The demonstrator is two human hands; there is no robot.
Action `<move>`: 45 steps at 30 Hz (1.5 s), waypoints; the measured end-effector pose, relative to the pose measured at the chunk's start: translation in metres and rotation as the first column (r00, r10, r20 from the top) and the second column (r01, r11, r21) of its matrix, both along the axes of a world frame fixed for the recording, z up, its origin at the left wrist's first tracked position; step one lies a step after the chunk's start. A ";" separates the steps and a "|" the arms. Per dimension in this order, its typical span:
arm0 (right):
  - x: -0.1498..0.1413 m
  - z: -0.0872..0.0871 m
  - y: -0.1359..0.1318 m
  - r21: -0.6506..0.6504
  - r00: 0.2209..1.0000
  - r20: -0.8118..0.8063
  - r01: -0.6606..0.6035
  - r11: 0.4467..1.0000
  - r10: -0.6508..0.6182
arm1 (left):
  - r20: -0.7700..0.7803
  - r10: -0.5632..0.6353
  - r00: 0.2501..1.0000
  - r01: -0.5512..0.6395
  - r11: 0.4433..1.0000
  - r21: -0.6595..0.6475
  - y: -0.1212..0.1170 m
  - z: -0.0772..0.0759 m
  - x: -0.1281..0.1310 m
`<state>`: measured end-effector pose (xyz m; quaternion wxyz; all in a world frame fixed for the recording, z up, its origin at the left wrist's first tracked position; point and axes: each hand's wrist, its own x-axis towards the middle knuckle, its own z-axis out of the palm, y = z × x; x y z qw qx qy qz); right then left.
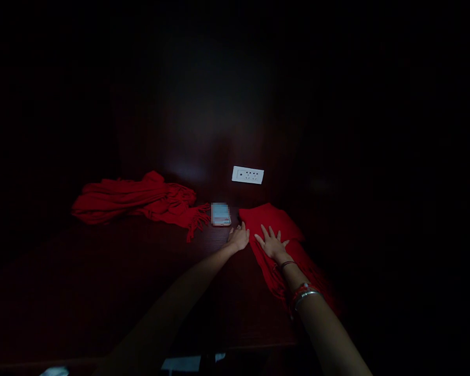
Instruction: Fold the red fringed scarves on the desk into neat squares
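A folded red scarf [272,215] with fringe lies on the dark table at the right of centre. My right hand [273,244] rests flat on top of it, fingers spread. At the scarf's left edge is my left hand [240,238], its fingers slightly bent and apart; whether it presses on the cloth is hard to tell. Just beyond the left hand lies a phone [221,214] with a lit, blurred screen. Another red fringed scarf [137,201] is bunched loosely to the left, its tassels close to the phone.
A white socket panel [248,175] is set in the dark upright surface behind the table [149,282]. The table's front edge runs along the bottom, with pale shapes [182,363] below it. Deep shadow hides both sides.
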<state>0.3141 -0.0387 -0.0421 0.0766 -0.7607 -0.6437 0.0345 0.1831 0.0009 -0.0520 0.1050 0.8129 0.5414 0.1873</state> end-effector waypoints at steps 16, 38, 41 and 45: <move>-0.178 0.047 0.029 0.148 0.983 -0.083 -0.150 0.978 0.163 | -0.041 0.470 0.881 -0.369 0.741 0.561 -0.024 0.015 -0.329; -0.337 0.066 0.116 0.505 0.711 0.041 -0.621 0.600 0.702 | 0.264 0.649 0.713 -0.638 0.445 0.629 0.002 0.002 -0.378; -0.309 0.080 0.117 0.564 0.696 -0.072 -0.562 0.605 0.714 | 0.258 0.619 0.742 -0.607 0.456 0.651 0.001 0.003 -0.376; -0.264 0.110 0.106 0.699 0.485 -0.406 -0.380 0.605 0.774 | 0.214 0.520 0.827 -0.493 0.488 0.721 -0.003 0.010 -0.372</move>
